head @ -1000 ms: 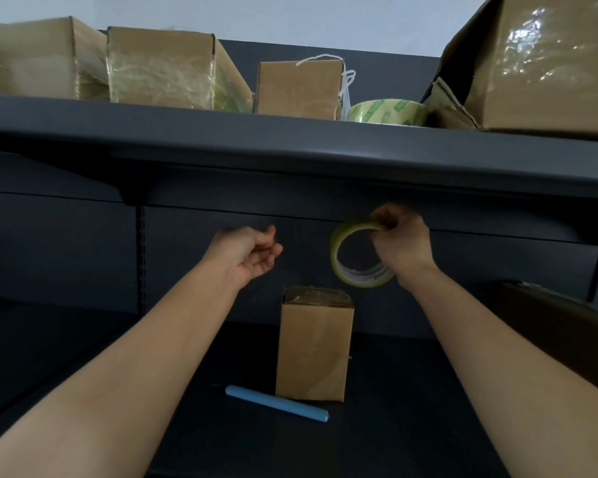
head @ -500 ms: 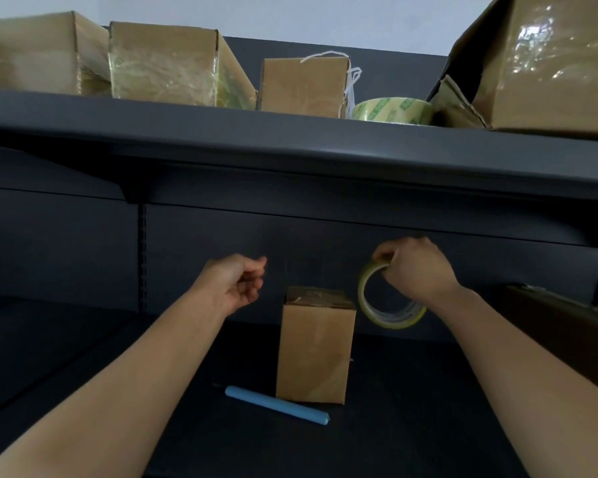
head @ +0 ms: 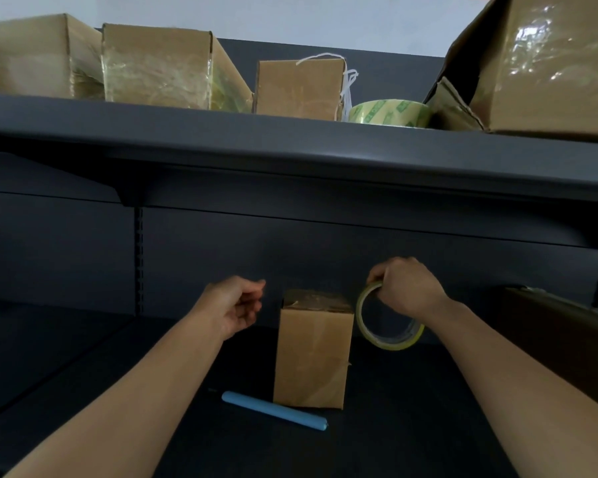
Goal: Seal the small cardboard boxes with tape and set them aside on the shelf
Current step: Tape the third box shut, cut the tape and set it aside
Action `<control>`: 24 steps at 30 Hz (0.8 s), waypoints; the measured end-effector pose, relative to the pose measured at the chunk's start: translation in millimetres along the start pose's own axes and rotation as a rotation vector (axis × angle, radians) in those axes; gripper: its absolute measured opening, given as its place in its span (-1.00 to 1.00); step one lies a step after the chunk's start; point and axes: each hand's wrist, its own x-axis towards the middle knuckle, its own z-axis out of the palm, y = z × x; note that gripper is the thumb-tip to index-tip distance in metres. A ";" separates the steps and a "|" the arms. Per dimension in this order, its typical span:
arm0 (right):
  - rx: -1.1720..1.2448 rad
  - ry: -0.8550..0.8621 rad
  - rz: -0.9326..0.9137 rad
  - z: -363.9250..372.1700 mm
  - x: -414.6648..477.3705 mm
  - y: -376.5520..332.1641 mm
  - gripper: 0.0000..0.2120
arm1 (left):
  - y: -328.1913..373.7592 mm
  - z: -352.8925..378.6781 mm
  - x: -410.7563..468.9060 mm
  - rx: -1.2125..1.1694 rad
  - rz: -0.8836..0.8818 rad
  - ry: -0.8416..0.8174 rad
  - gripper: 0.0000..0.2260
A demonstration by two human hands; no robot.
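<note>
A small upright cardboard box (head: 313,353) stands on the dark lower shelf (head: 394,443), its top flaps closed and shiny with tape. My right hand (head: 406,286) grips the top of a clear yellowish tape roll (head: 387,326) just right of the box's upper corner. My left hand (head: 237,305) hovers left of the box top, fingers curled and pinched together; whether a tape end is between them cannot be made out. Neither hand touches the box.
A blue cylindrical tool (head: 275,410) lies in front of the box. The upper shelf (head: 290,146) holds several taped boxes (head: 159,67), a second tape roll (head: 389,113) and a large box (head: 546,63). A dark box (head: 567,339) sits at right.
My right hand has lowered the tape roll down and to the right, to beside the box top. My left hand has dropped and curled tighter.
</note>
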 end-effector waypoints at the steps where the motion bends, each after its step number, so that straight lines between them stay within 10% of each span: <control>1: 0.000 -0.006 -0.004 1.4 0.3 0.3 -0.75 | -1.4 -0.6 0.5 -0.003 -0.005 0.001 -0.98; 24: 0.109 -0.009 0.008 38.7 -6.2 5.5 -0.77 | -44.6 7.2 -4.8 0.012 -0.073 -0.025 -0.94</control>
